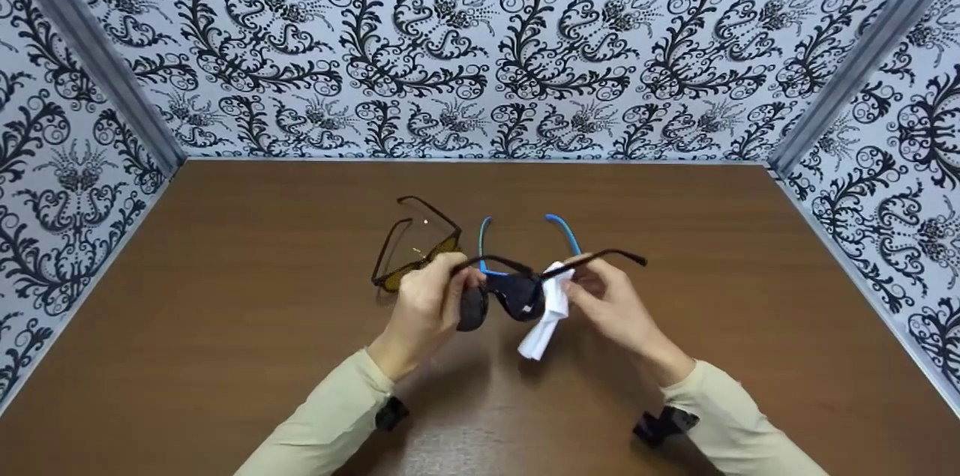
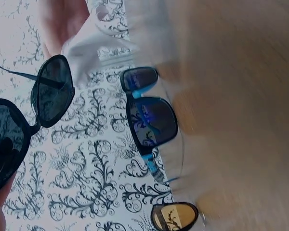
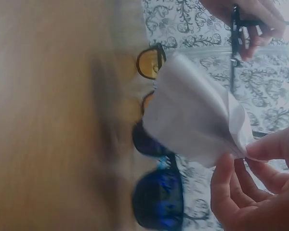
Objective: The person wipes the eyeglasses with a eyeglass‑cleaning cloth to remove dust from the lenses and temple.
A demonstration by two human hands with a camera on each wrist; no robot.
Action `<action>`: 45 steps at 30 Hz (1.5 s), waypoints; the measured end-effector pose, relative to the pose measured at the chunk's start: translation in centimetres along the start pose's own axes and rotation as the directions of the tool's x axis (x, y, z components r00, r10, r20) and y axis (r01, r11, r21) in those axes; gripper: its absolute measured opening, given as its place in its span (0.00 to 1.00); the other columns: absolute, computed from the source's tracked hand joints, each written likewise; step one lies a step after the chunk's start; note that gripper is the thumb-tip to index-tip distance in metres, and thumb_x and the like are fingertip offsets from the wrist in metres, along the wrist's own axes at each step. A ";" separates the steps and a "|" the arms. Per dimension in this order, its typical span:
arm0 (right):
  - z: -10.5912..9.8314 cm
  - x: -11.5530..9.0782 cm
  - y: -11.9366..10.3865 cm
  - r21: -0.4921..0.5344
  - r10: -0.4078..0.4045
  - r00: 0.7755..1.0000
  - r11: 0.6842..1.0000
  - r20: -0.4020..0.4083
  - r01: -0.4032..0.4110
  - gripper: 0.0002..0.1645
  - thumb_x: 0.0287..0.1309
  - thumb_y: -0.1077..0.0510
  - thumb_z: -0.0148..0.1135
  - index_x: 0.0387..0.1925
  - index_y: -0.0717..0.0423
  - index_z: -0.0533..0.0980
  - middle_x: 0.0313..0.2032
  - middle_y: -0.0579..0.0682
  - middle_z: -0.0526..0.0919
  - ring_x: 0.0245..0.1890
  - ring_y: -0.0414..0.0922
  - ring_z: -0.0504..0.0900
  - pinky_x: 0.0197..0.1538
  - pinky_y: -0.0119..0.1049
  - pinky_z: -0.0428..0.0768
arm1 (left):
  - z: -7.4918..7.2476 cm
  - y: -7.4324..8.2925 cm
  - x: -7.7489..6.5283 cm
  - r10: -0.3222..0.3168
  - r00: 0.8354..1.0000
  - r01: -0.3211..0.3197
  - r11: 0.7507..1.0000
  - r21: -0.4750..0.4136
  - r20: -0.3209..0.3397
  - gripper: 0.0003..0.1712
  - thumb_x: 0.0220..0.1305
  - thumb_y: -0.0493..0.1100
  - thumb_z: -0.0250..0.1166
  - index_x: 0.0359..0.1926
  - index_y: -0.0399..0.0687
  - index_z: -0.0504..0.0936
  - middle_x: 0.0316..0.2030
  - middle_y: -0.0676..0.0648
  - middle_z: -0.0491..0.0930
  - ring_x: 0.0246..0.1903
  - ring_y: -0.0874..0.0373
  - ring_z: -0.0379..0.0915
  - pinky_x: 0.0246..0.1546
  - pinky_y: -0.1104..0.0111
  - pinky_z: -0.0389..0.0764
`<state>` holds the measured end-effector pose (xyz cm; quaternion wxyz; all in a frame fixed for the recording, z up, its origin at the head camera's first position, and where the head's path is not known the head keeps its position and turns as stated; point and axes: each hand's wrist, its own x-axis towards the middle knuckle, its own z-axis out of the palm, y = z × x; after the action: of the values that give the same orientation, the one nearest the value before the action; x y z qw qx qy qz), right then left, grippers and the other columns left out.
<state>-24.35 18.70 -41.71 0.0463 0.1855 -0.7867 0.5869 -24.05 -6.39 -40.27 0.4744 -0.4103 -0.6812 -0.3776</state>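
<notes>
Black-framed sunglasses (image 1: 472,309) with dark lenses are raised over the table, their arms pointing away from the person. My left hand (image 1: 426,303) grips them at one side, and its fingertips show at a lens (image 2: 9,139) in the left wrist view. Between thumb and fingers my right hand (image 1: 619,309) pinches a white cloth (image 1: 553,303), which hangs down beside the other lens. In the right wrist view the cloth (image 3: 192,110) spreads from the pinching fingertips (image 3: 260,149) and partly hides the glasses behind it.
Sunglasses with blue arms (image 1: 566,230) lie on the brown table (image 1: 262,356) just beyond the hands, partly covered by the held pair. To their left is a dark-framed pair with yellow lenses (image 1: 395,280). Patterned wall panels (image 1: 450,34) enclose the table's back and sides.
</notes>
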 end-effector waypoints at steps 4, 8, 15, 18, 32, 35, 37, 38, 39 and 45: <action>0.1 0.4 0.3 0.090 0.013 0.998 0.996 0.066 -0.019 0.13 0.59 0.74 0.54 0.46 0.77 0.70 0.35 0.59 0.79 0.28 0.39 0.78 0.32 0.32 0.79 | 0.1 0.3 -0.1 0.079 0.996 -0.080 0.997 0.017 0.048 0.10 0.73 0.37 0.50 0.36 0.34 0.73 0.26 0.47 0.77 0.22 0.59 0.77 0.23 0.71 0.79; -0.7 0.5 0.3 0.120 -0.034 0.996 0.992 0.087 0.024 0.12 0.60 0.74 0.54 0.45 0.77 0.70 0.36 0.57 0.79 0.29 0.38 0.78 0.32 0.29 0.78 | -0.3 0.4 -0.1 0.147 0.982 -0.154 0.986 0.057 0.115 0.10 0.74 0.38 0.48 0.38 0.35 0.72 0.25 0.47 0.73 0.19 0.59 0.72 0.20 0.70 0.77; -2.5 0.4 -0.4 0.173 -0.116 0.986 0.980 0.123 0.094 0.10 0.61 0.75 0.52 0.45 0.77 0.70 0.37 0.57 0.80 0.29 0.40 0.79 0.28 0.30 0.77 | -0.6 0.1 0.1 0.230 0.950 -0.255 0.962 0.098 0.213 0.08 0.73 0.34 0.50 0.36 0.35 0.73 0.21 0.48 0.67 0.15 0.60 0.61 0.15 0.71 0.69; -3.1 0.1 -1.2 0.190 -0.067 0.990 0.981 0.121 0.044 0.10 0.63 0.72 0.53 0.45 0.77 0.70 0.37 0.54 0.80 0.30 0.40 0.78 0.29 0.31 0.77 | -0.6 0.0 0.2 0.252 0.928 -0.295 0.946 0.130 0.274 0.08 0.70 0.29 0.48 0.35 0.35 0.74 0.21 0.48 0.67 0.15 0.61 0.59 0.14 0.72 0.67; -2.3 -0.6 -0.4 0.172 0.026 0.988 0.984 0.151 -0.052 0.12 0.63 0.71 0.55 0.46 0.77 0.70 0.37 0.55 0.79 0.34 0.40 0.79 0.37 0.30 0.78 | -0.6 0.6 0.8 0.202 0.902 -0.264 0.957 0.119 0.381 0.07 0.72 0.34 0.51 0.35 0.39 0.73 0.21 0.50 0.68 0.15 0.63 0.65 0.15 0.75 0.67; -1.4 -0.2 0.1 0.156 0.061 0.985 0.984 0.164 -0.087 0.13 0.62 0.70 0.56 0.46 0.77 0.70 0.38 0.56 0.79 0.36 0.41 0.80 0.40 0.30 0.78 | -0.6 1.1 1.1 0.206 0.891 -0.270 0.957 0.108 0.404 0.05 0.70 0.33 0.54 0.35 0.39 0.73 0.22 0.50 0.69 0.16 0.63 0.68 0.16 0.75 0.69; -0.9 0.0 0.3 0.143 0.084 0.980 0.984 0.182 -0.111 0.14 0.62 0.69 0.56 0.46 0.76 0.70 0.39 0.57 0.79 0.35 0.41 0.80 0.40 0.31 0.78 | -0.6 1.4 1.4 0.197 0.880 -0.265 0.959 0.102 0.432 0.03 0.68 0.33 0.57 0.35 0.39 0.73 0.22 0.50 0.70 0.16 0.63 0.69 0.17 0.75 0.72; -0.7 0.0 0.4 0.135 0.091 0.977 0.984 0.192 -0.119 0.14 0.62 0.69 0.56 0.46 0.76 0.70 0.40 0.58 0.79 0.35 0.41 0.80 0.40 0.31 0.78 | -0.7 1.6 1.6 0.191 0.873 -0.262 0.960 0.101 0.448 0.03 0.67 0.33 0.58 0.35 0.39 0.73 0.22 0.50 0.70 0.16 0.62 0.70 0.18 0.74 0.73; -0.5 0.0 0.5 0.122 0.097 0.975 0.985 0.198 -0.123 0.14 0.63 0.68 0.56 0.46 0.76 0.70 0.40 0.58 0.79 0.36 0.41 0.80 0.40 0.31 0.78 | -0.7 1.7 1.7 0.183 0.866 -0.258 0.961 0.103 0.466 0.03 0.66 0.32 0.59 0.35 0.39 0.73 0.23 0.50 0.70 0.17 0.62 0.71 0.18 0.74 0.73; -0.6 -0.1 0.2 0.125 0.085 0.971 0.985 0.225 -0.115 0.14 0.63 0.68 0.57 0.46 0.76 0.70 0.37 0.54 0.79 0.35 0.39 0.79 0.39 0.29 0.77 | -1.3 1.7 2.1 0.123 0.835 -0.224 0.966 0.126 0.536 0.05 0.64 0.32 0.60 0.34 0.41 0.71 0.24 0.49 0.72 0.17 0.60 0.71 0.16 0.72 0.71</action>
<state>-24.39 19.33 -41.74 -0.0832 0.2118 -0.7531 0.6173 -22.49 -6.44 -37.68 0.3388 -0.5124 -0.7761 -0.1423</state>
